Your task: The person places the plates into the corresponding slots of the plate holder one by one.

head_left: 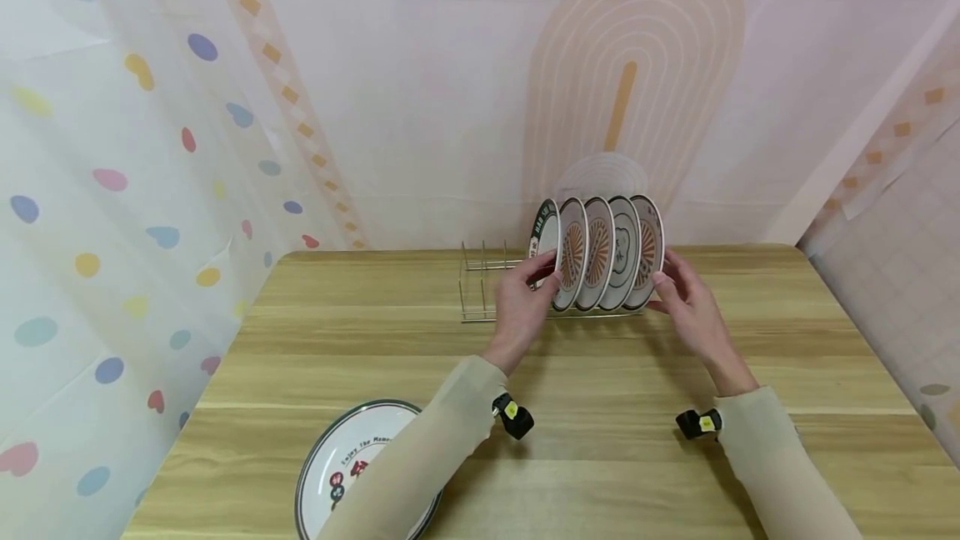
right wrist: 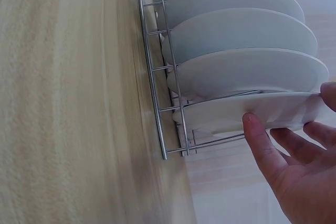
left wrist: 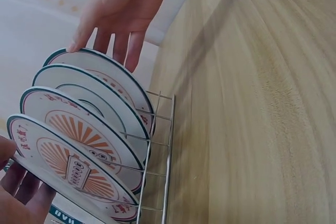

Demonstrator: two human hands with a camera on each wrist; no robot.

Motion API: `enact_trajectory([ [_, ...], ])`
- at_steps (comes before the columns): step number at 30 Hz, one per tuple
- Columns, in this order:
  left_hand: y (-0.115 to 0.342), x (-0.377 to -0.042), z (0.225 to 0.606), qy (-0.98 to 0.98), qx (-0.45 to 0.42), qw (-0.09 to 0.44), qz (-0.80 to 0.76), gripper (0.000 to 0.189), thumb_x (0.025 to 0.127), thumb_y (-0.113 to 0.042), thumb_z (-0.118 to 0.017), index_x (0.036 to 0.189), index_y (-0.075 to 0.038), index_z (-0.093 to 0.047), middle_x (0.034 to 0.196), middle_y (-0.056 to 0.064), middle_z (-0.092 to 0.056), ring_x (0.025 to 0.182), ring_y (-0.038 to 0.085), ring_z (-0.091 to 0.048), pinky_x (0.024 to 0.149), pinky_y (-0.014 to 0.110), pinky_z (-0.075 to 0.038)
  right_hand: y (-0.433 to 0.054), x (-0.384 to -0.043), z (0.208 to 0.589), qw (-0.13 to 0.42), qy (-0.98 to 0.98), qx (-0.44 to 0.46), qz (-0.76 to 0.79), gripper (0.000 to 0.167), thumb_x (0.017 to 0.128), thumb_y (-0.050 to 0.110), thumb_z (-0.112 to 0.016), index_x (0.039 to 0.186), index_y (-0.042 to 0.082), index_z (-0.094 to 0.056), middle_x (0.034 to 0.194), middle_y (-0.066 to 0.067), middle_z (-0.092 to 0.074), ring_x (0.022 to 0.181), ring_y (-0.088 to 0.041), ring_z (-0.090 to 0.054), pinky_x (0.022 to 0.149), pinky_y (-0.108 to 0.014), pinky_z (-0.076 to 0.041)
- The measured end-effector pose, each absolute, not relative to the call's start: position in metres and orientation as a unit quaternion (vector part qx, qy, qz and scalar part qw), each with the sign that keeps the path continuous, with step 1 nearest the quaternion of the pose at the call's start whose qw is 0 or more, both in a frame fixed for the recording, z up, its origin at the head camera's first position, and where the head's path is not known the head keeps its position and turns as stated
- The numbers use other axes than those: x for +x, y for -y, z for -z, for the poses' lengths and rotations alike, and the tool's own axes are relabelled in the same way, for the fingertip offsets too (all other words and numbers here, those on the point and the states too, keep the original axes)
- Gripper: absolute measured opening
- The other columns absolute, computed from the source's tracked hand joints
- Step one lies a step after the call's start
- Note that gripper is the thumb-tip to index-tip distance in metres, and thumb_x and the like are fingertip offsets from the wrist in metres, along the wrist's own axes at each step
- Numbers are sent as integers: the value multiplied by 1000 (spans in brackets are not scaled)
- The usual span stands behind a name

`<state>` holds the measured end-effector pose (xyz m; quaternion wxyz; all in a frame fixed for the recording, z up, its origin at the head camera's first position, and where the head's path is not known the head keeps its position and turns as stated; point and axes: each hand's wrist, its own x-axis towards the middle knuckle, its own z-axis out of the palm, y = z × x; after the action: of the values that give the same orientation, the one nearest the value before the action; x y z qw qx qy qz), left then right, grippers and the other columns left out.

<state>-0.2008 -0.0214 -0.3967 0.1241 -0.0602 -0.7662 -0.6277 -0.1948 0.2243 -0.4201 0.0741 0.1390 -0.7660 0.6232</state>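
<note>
Several round decorated plates stand on edge, side by side, in a metal wire rack (head_left: 477,321). My left hand (head_left: 521,302) pinches the leftmost plate (head_left: 545,232), which has a green rim with lettering. At the other end, my right hand (head_left: 696,311) holds the edge of the rightmost plate (head_left: 648,252). From the right wrist view, a fingertip touches that plate's plain white underside (right wrist: 220,115), with the thumb at the rim. Orange sunburst prints mark some of the middle plates (left wrist: 79,169) in the left wrist view. The left fingers are partly cut off there.
A larger white plate (head_left: 375,421) with a dark rim lies flat on the wooden table (head_left: 600,473) at front left, partly under my left sleeve. Vacant rack slots lie left of the plates. A patterned cloth (head_left: 420,107) hangs behind the table.
</note>
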Motion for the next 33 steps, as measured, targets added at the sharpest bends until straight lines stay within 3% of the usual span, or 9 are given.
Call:
enact_trajectory([
  [8,21,-200,395,766,-77,106,630,38,97,1,-64,134,2,-66,128,22,-68,118,33,-68,95,32,-58,-225,-197,419,67,766,138,-624,59,113,17,-44,162,-7,-20,155,-38,-36,135,-52,-44,85,-18,-57],
  [17,27,-188,383,781,-137,22,609,54,100,-7,-59,151,7,-46,148,25,-54,137,34,-54,103,35,-53,-229,-198,418,62,765,136,-626,60,113,17,-44,162,-6,-19,156,-38,-34,136,-54,-43,85,-18,-57],
  [22,38,-181,378,814,-143,-5,563,61,102,-21,-60,157,-2,-41,156,18,-49,143,30,-48,113,43,-45,-229,-200,418,62,764,134,-628,60,113,17,-44,161,-7,-20,155,-38,-34,135,-53,-43,85,-18,-57],
  [24,43,-179,377,833,-139,-10,536,63,102,-28,-61,158,-7,-42,157,15,-48,144,25,-45,116,44,-40,-229,-200,418,63,766,134,-626,60,113,17,-44,161,-7,-20,155,-39,-35,134,-50,-45,85,-18,-57],
  [26,49,-176,375,844,-138,-14,518,63,101,-31,-61,158,-11,-43,156,14,-49,120,26,-62,112,47,-44,-230,-200,417,64,767,134,-624,59,113,17,-44,161,-7,-21,154,-38,-36,131,-43,-49,85,-19,-58],
  [29,58,-174,374,853,-143,-11,502,61,100,-30,-60,157,-12,-46,155,14,-50,117,25,-60,110,50,-45,-231,-199,417,68,771,135,-618,59,112,17,-45,161,-7,-22,153,-38,-38,126,-28,-54,85,-20,-58],
  [31,64,-173,373,855,-152,-7,497,59,100,-29,-60,156,-12,-48,154,14,-51,118,28,-62,110,50,-45,-233,-197,417,71,774,135,-615,58,112,17,-45,161,-7,-23,153,-38,-38,122,-18,-55,86,-20,-58],
  [33,71,-172,373,856,-162,-4,490,57,100,-28,-60,154,-12,-50,155,13,-51,141,28,-48,115,51,-40,-235,-196,416,74,776,136,-612,58,112,16,-46,161,-7,-24,152,-38,-39,119,-10,-55,86,-19,-57],
])
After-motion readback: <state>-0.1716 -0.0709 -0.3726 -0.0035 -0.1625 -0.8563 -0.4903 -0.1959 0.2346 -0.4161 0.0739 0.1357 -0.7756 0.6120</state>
